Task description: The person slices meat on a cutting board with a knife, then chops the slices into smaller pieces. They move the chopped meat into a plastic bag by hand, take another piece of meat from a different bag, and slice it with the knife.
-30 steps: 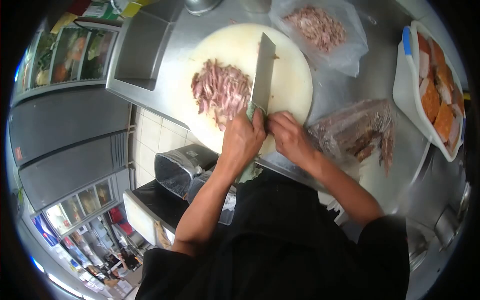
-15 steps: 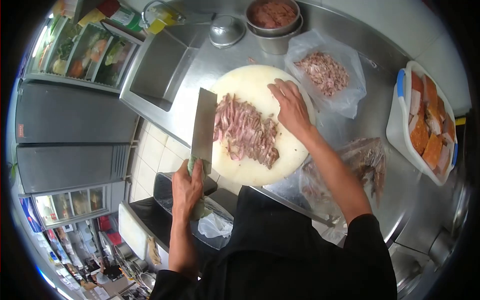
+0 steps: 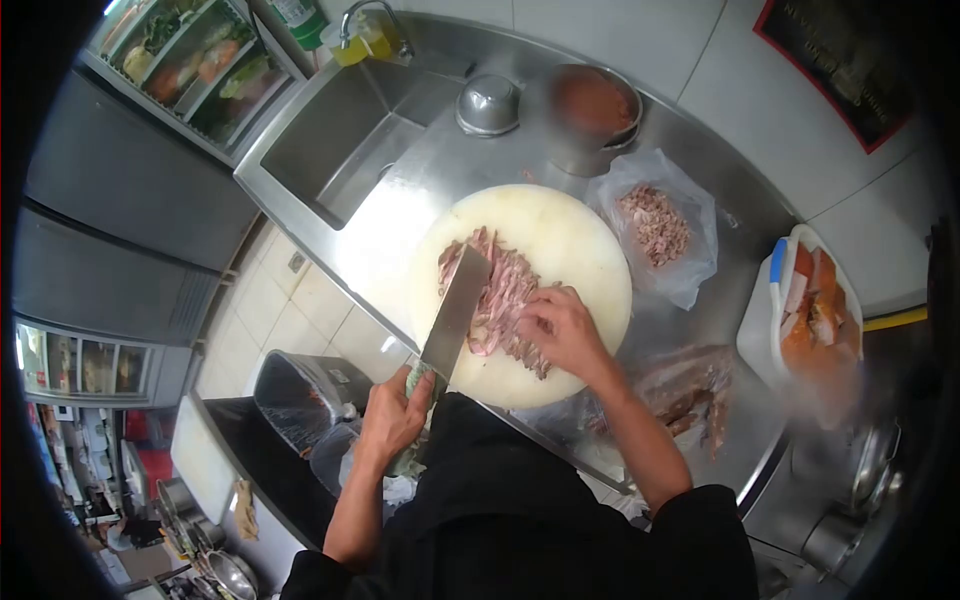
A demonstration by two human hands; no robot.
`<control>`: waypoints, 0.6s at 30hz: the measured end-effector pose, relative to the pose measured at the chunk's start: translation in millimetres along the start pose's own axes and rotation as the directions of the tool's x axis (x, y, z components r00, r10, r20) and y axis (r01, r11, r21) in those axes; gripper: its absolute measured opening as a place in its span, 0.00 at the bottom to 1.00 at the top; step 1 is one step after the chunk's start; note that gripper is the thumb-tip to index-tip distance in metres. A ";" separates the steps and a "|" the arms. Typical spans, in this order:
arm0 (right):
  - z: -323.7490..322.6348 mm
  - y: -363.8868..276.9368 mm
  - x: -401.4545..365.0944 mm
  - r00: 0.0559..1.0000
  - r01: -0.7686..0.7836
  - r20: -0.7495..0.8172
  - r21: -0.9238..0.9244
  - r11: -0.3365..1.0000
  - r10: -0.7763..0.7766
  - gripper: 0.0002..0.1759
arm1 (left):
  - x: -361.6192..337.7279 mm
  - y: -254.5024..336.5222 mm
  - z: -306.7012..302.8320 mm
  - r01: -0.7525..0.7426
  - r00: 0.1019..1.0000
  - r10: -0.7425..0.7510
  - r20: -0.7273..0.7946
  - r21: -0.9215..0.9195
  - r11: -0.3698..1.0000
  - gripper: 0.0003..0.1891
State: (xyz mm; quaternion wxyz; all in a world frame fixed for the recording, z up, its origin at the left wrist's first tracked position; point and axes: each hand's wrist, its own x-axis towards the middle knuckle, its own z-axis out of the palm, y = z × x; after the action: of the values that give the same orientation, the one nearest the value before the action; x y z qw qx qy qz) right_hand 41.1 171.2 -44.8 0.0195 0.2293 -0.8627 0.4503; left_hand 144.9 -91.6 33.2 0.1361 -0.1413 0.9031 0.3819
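Note:
My left hand (image 3: 395,418) is closed round the cloth-wrapped handle of a cleaver (image 3: 456,315). The broad blade crosses the left part of the sliced meat (image 3: 508,290), hiding some of it. That pinkish-brown meat lies in thin strips on a round white cutting board (image 3: 575,230). On the right side of the pile, my right hand (image 3: 565,335) has its fingers curled onto the strips. Its fingertips are partly hidden against the meat.
Behind the board are a plastic bag of chopped meat (image 3: 655,225), an upturned metal bowl (image 3: 488,105) and a blurred pot of minced meat (image 3: 595,105). A sink (image 3: 340,150) is at left. Bagged meat (image 3: 690,390) and a white tub of meat pieces (image 3: 765,320) are at right.
My right hand has come down from the bare board onto the meat, its fingers curling. The cleaver has swung right and now lies over the strips. The camera view has turned.

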 end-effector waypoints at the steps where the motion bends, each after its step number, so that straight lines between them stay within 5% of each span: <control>1: 5.5 -4.3 3.6 1.000 0.005 -0.002 -0.022 1.000 -0.005 0.10 | 2.2 -3.8 1.7 -0.014 1.000 0.014 0.000 -0.017 1.000 0.22; 4: 21.3 -19.5 22.7 0.940 0.049 -0.339 0.059 0.997 -0.026 0.08 | 10.5 -19.8 7.5 -0.096 0.993 0.105 0.060 -0.126 0.987 0.23; 9: 36.1 2.2 23.3 0.971 -0.004 -0.239 -0.142 0.990 -0.030 0.07 | 23.5 -21.3 -2.6 -0.054 0.978 0.098 0.183 -0.228 0.972 0.24; 11: 27.8 4.6 13.8 0.920 0.006 -0.381 -0.229 0.973 -0.095 0.05 | 32.9 -27.4 -9.9 -0.040 0.989 0.071 0.129 -0.227 0.973 0.24; 12: 22.5 11.4 2.8 0.929 -0.066 -0.367 -0.264 0.962 -0.037 0.15 | 41.7 -32.2 -12.6 -0.127 0.989 0.140 0.048 -0.218 0.968 0.22; 13: 19.4 9.3 -6.4 0.928 -0.076 -0.371 -0.271 0.960 -0.031 0.15 | 49.7 -29.3 -20.4 -0.195 0.981 0.193 -0.034 -0.074 0.978 0.20; 15: 17.3 3.1 -23.9 0.896 -0.205 -0.441 -0.310 0.929 0.051 0.33 | 68.1 -25.7 -27.7 -0.278 0.936 0.320 -0.144 0.252 0.927 0.17; 16: 19.4 6.0 -35.5 0.926 -0.272 -0.341 -0.309 0.911 0.161 0.55 | 79.9 -26.8 -27.5 -0.286 0.935 0.327 -0.136 0.255 0.924 0.17; 18: 34.9 -0.2 -45.9 0.930 -0.292 -0.314 -0.316 0.903 0.191 0.59 | 105.6 -28.6 -21.0 -0.270 0.929 0.343 -0.141 0.377 0.886 0.14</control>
State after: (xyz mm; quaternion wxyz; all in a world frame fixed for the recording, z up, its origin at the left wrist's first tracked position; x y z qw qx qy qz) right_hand 88.3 161.0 -76.4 0.1238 0.0473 -0.9407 0.3122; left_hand 54.8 -142.0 -8.7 0.0037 -0.0081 0.9767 0.2146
